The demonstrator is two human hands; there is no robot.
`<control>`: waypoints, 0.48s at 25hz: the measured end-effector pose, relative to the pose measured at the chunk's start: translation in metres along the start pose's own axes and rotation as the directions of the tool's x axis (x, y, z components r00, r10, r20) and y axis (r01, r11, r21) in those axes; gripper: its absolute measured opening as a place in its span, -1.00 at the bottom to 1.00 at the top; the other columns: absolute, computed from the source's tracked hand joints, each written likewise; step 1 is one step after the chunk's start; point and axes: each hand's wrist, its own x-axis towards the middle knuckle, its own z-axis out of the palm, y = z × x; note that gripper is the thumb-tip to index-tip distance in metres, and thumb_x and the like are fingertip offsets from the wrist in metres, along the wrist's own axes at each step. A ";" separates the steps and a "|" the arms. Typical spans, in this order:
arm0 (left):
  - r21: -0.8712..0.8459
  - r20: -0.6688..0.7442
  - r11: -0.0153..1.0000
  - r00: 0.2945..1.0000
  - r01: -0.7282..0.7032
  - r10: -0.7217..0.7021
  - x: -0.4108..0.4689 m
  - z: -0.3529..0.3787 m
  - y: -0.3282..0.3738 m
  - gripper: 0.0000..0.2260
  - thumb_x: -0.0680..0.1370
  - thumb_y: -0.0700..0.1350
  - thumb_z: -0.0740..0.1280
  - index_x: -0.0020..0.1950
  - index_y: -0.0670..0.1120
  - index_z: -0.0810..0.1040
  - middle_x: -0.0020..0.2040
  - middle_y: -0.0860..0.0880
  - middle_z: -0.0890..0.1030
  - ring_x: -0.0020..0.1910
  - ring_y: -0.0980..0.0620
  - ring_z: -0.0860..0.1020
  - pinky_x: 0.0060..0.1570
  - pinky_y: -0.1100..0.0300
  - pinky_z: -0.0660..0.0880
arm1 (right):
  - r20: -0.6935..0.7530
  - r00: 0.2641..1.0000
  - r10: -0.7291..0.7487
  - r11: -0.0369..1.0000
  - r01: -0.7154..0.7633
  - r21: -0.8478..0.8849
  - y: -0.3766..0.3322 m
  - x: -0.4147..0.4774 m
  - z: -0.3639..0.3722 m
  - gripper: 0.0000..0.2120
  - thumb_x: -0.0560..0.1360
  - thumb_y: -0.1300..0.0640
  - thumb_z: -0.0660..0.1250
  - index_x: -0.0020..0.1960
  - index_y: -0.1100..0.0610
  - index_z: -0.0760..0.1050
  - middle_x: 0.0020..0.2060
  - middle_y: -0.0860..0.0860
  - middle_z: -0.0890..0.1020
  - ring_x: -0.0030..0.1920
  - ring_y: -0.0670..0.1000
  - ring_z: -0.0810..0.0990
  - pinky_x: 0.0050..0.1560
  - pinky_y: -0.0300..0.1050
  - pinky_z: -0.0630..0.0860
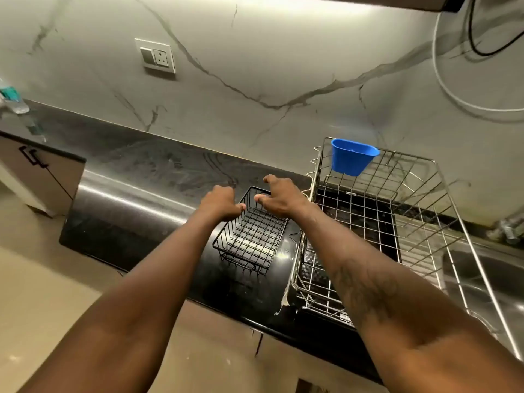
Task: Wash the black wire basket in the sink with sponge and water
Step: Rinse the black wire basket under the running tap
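Black wire basket (252, 236): upright on counter (141, 182), beside steel dish rack (377, 222). Left hand (219, 204): curled at left rim, grip unclear. Right hand (279, 197): released, fingers spread above far rim.

A black wire basket (252, 236) sat on the dark counter (136, 188). The left hand (219, 202) was curled at its left rim. The right hand (280, 198) hung over it, fingers apart. A silver rack (411, 222) stood just beside.
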 end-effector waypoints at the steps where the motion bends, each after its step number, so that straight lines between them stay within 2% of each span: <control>1: 0.014 0.056 1.000 0.998 0.018 -0.019 -0.001 0.009 0.000 -0.53 0.56 0.24 0.33 0.16 -0.16 0.54 0.28 -0.26 0.49 0.19 -0.23 0.54 0.18 -0.05 0.52 | 0.019 1.000 0.016 1.000 -0.016 -0.007 0.001 0.000 0.003 -0.41 0.57 -0.14 0.35 0.49 0.11 0.31 0.36 0.19 0.52 0.33 0.21 0.52 0.32 0.15 0.50; 3: 0.008 0.096 0.999 0.995 0.038 -0.038 0.000 0.030 -0.002 -0.57 0.59 0.19 0.32 0.20 -0.16 0.51 0.29 -0.25 0.47 0.19 -0.23 0.54 0.18 -0.05 0.52 | 0.046 0.998 0.047 0.998 -0.046 -0.036 0.005 0.004 0.010 -0.41 0.56 -0.14 0.36 0.47 0.11 0.33 0.35 0.19 0.53 0.30 0.21 0.54 0.29 0.15 0.52; 6: -0.029 0.067 0.997 0.996 0.069 -0.066 -0.001 0.053 -0.008 -0.65 0.60 0.10 0.34 0.21 -0.15 0.52 0.22 -0.22 0.52 0.17 -0.22 0.56 0.12 -0.03 0.54 | 0.086 0.993 0.082 0.994 -0.075 -0.073 0.009 0.006 0.016 -0.42 0.54 -0.13 0.39 0.45 0.11 0.36 0.33 0.18 0.53 0.27 0.20 0.55 0.27 0.13 0.54; 9: -0.020 0.071 0.996 0.993 0.092 -0.091 0.000 0.062 -0.016 -0.82 0.57 -0.13 0.34 0.14 -0.16 0.55 0.17 -0.22 0.56 0.11 -0.22 0.58 0.07 -0.01 0.57 | 0.091 0.992 0.084 0.995 -0.077 -0.070 0.010 0.011 0.017 -0.43 0.53 -0.11 0.41 0.44 0.10 0.37 0.31 0.17 0.53 0.25 0.21 0.56 0.26 0.13 0.54; 12: -0.092 0.076 0.987 0.990 0.128 -0.121 -0.002 0.067 -0.013 -0.83 0.52 -0.25 0.29 0.11 -0.22 0.52 0.10 -0.24 0.54 0.09 -0.23 0.57 0.07 -0.01 0.55 | 0.088 0.993 0.078 0.993 -0.070 -0.092 0.012 0.014 0.019 -0.47 0.52 -0.10 0.42 0.39 0.10 0.41 0.27 0.15 0.55 0.19 0.18 0.58 0.20 0.08 0.56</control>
